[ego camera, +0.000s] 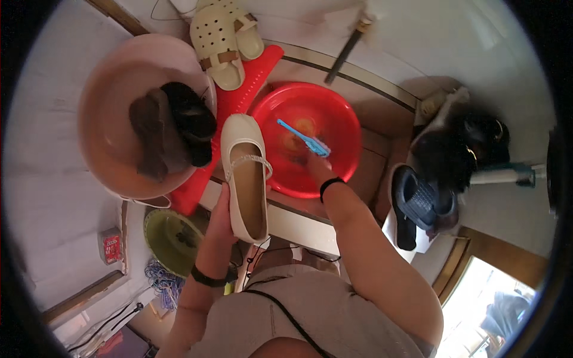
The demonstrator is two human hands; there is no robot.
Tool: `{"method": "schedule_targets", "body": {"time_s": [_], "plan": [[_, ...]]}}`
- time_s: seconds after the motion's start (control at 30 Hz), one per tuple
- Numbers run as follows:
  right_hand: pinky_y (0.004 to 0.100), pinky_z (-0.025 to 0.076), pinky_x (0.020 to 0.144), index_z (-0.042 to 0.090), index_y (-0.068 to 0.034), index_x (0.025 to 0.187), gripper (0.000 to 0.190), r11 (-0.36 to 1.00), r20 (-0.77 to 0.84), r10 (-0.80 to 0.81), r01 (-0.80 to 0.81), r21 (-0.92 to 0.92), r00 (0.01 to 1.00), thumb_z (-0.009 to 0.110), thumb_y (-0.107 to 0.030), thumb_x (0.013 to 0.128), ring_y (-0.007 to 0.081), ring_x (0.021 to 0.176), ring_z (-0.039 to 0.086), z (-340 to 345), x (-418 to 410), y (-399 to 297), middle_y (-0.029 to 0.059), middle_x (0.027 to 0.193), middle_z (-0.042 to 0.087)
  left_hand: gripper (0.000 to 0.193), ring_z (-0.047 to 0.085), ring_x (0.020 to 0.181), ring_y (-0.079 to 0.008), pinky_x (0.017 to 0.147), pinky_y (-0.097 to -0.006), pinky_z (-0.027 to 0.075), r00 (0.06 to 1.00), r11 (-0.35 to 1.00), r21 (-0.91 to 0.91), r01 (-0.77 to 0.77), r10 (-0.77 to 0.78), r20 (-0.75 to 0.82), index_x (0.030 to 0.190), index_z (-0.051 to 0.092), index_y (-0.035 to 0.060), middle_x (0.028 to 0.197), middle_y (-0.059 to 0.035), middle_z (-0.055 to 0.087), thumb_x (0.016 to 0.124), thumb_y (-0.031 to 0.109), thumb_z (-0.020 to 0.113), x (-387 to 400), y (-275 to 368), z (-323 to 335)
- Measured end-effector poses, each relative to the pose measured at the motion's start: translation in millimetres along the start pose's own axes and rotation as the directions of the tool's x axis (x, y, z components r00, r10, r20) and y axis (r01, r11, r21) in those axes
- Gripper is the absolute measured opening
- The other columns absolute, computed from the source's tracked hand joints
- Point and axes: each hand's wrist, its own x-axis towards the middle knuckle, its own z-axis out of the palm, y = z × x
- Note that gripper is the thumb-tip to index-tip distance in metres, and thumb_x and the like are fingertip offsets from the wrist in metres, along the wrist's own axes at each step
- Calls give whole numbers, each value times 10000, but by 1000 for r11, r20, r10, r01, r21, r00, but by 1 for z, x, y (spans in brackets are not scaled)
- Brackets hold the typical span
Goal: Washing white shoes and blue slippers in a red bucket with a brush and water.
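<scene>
A cream Mary Jane flat shoe is held upright, toe pointing away from me, with its open top and tan insole facing me. A narrow decorated strap crosses the opening. My left hand grips it from the left and underneath, most of the fingers hidden behind it. Inside the red plastic basin, my right hand is closed around the head end of a blue scrubbing brush. Pale bristles show beside the fingers, which are partly blurred. The brush handle points to the upper left. Shallow water seems to lie in the basin.
At left, a pale pink tub holds dark shoes. A red plastic washboard slants between tub and basin, beige clogs at its upper end. A dark pipe juts from the wall. Slippers stand right; a green basin sits lower left.
</scene>
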Motion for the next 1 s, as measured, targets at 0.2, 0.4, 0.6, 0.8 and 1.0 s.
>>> {"method": "schedule_targets", "body": {"time_s": [0.2, 0.4, 0.6, 0.8, 1.0], "plan": [[388, 508, 669, 513, -71, 1169, 379, 757, 192, 41, -156, 634, 981, 483, -310, 876, 224, 832, 628, 42, 46, 5, 105, 956, 641, 612, 646, 796, -249, 648, -361, 546, 993, 999, 26, 39, -36, -110, 1281, 416, 51, 1064, -145, 600, 924, 533, 295, 22, 8, -56], [326, 502, 612, 545, -142, 1084, 332, 495, 13, 148, -86, 865, 989, 552, -393, 866, 155, 689, 569, 11, 66, 6, 22, 878, 598, 618, 632, 885, -253, 701, -367, 545, 997, 997, 13, 74, -74, -27, 1298, 401, 65, 1113, -153, 582, 918, 541, 295, 38, 22, -48], [368, 536, 681, 568, -89, 944, 256, -340, 167, 20, -151, 928, 986, 581, -332, 864, 198, 762, 582, -119, -18, -58, 56, 819, 582, 549, 568, 1034, -210, 850, -354, 486, 990, 994, 83, 72, -81, 113, 1310, 391, 57, 1185, -114, 546, 955, 462, 285, 47, 25, -40], [373, 552, 698, 521, -89, 1065, 219, -398, -125, 26, 125, 909, 992, 560, -145, 856, 232, 839, 611, -165, -59, -48, 86, 896, 589, 498, 479, 1149, -218, 951, -359, 416, 961, 953, 210, -220, 174, 217, 1345, 319, 42, 1268, -86, 479, 955, 343, 389, 52, 28, 16], [279, 426, 474, 535, -121, 1029, 191, -379, -58, 82, 85, 921, 995, 595, -183, 859, 165, 606, 545, -175, -77, -24, 13, 812, 545, 619, 432, 1172, -204, 989, -361, 358, 884, 918, 168, -360, 278, 376, 1350, 290, 42, 1281, -86, 439, 798, 94, 565, 75, 33, 37]]}}
